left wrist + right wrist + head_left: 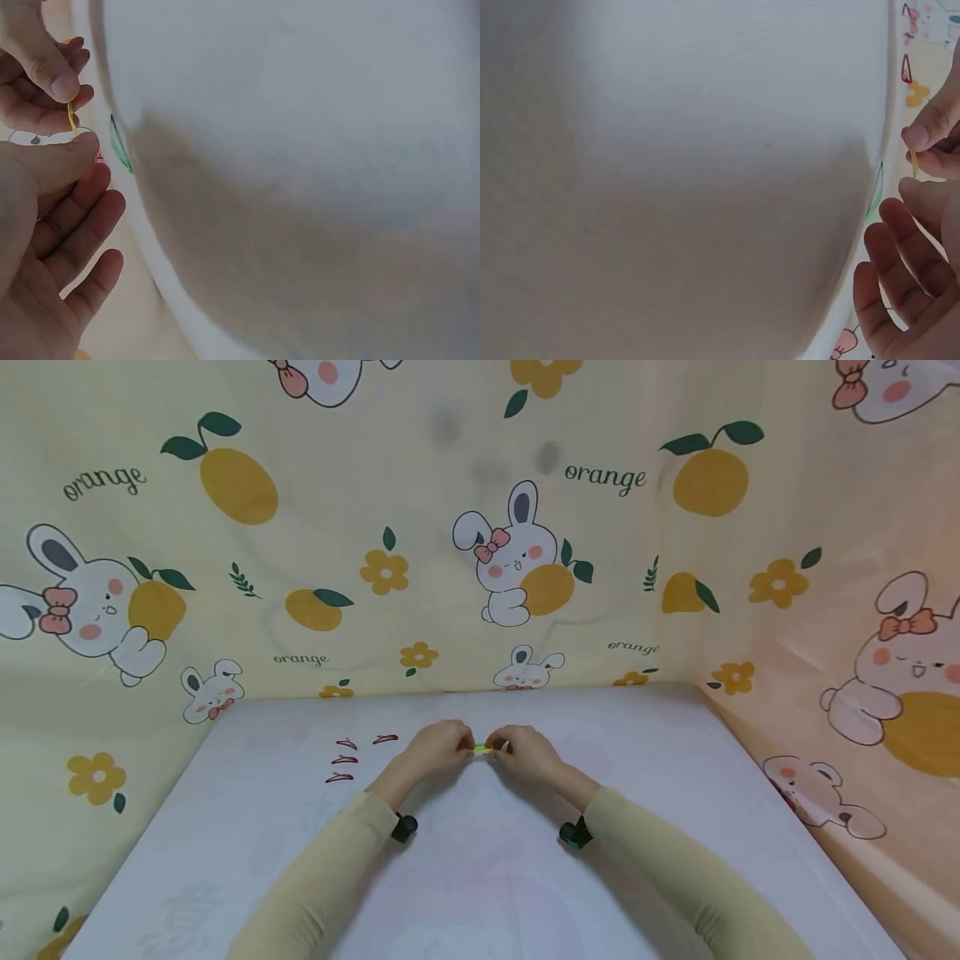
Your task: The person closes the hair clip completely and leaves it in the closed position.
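Observation:
Between the fingertips of both hands is a slim yellow hair clip [71, 116]. My left hand [438, 747] pinches one end of it with thumb and forefinger, and my right hand [527, 752] pinches the other end. In both wrist views the remaining fingers are spread loosely away from the clip. A green hair clip [876, 187] lies on the table just beyond the hands. Seen from the head, it shows only as a sliver behind the yellow one.
Several red hair clips [344, 760] lie on the white table [480, 877], to the left of my left hand. A cream curtain [420, 468] printed with rabbits and oranges hangs behind the table and along its sides.

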A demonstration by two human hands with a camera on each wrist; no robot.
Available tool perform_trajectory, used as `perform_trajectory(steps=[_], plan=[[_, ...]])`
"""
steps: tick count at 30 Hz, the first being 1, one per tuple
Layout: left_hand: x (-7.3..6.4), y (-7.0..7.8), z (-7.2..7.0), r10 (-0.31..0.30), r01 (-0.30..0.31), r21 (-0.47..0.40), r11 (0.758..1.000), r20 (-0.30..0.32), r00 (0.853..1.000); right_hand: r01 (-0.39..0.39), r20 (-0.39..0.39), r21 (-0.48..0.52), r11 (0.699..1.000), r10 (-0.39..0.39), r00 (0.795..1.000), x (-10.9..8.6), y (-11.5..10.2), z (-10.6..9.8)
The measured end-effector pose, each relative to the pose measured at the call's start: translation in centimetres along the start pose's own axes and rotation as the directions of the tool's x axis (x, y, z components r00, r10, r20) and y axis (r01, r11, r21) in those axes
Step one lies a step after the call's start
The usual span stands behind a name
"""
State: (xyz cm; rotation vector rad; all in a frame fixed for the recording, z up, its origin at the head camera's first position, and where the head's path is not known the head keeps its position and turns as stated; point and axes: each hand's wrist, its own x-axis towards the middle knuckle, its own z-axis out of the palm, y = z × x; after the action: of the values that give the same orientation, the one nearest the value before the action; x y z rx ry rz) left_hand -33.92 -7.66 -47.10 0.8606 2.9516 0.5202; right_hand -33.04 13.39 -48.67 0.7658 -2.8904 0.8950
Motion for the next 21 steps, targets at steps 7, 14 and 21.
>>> perform_trajectory(steps=[7, 14, 21], plan=[[0.7, -0.3, 0.7, 0.003, -0.006, 0.059, 0.998, 0.056, 0.998, -0.021, 0.026, -0.024, 0.999, 0.022, 0.999, 0.2, 0.2, 0.3], [1.0, -0.4, 0.9, 0.024, -0.029, 0.095, 0.995, 0.058, 0.998, -0.009, 0.041, -0.041, 0.999, 0.011, 0.999, 0.4, 0.5, 0.5], [1.2, -0.3, 1.1, 0.027, -0.034, 0.115, 0.993, 0.067, 0.997, -0.010, 0.053, -0.064, 0.998, 0.014, 0.999, 0.5, 0.4, 0.4]])
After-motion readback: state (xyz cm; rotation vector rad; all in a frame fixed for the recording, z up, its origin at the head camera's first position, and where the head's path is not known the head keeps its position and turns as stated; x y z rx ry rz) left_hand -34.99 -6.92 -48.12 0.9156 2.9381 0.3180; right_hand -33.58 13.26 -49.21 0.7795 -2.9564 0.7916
